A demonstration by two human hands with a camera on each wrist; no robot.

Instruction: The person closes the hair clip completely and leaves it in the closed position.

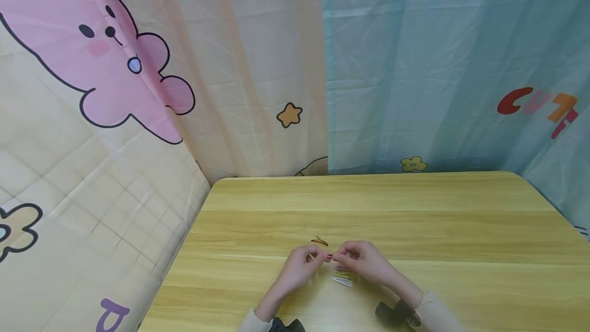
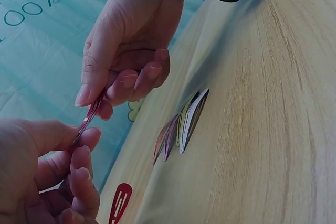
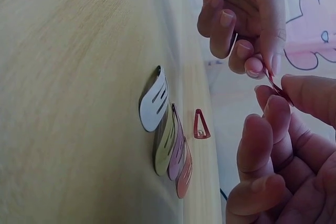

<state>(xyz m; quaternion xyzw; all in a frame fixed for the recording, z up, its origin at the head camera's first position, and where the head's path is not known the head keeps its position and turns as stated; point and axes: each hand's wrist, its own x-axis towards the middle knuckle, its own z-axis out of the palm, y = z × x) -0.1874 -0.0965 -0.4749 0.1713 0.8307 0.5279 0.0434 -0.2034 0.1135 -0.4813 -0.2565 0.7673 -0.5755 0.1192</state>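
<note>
Both hands meet over the table at a red snap hair clip (image 1: 330,256). My left hand (image 1: 299,266) pinches one end between thumb and index finger. The other end is pinched by my right hand (image 1: 366,261); fingertips cover parts of the clip. Below the hands, several snap clips lie in an overlapping row: white (image 3: 154,103), yellow-green (image 3: 166,148), pink-purple (image 3: 177,153) and orange (image 3: 185,177). Another red clip (image 3: 201,124) lies apart from that row, farther back on the table in the head view, its frame standing open.
The wooden table (image 1: 415,229) has a rounded back edge. Printed curtains, pink-beige on the left (image 1: 258,65) and blue on the right (image 1: 392,65), hang behind it. A dark camera mount (image 1: 396,314) sits on the right wrist, another (image 1: 287,326) on the left.
</note>
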